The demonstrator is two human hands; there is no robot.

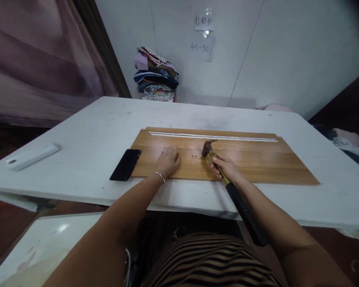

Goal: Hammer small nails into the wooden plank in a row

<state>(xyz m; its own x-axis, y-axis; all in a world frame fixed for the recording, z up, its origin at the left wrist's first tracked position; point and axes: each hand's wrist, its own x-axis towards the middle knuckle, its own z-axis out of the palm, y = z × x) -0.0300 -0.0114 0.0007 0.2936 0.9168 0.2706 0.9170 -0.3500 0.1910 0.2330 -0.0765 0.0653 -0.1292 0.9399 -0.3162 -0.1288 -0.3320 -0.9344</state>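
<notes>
Phone left of board, nr hand

Even, soft indoor light, dim at the edges; wide-angle bending warps the corners, with faint shadows.

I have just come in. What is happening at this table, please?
A person is at a white table with a wooden board on it. The right hand holds a hammer, its grip closed high on the handle, the head down beside a few small nails. The left hand lies curled on the board, left of the nails. A black phone lies at the board's left end.
</notes>
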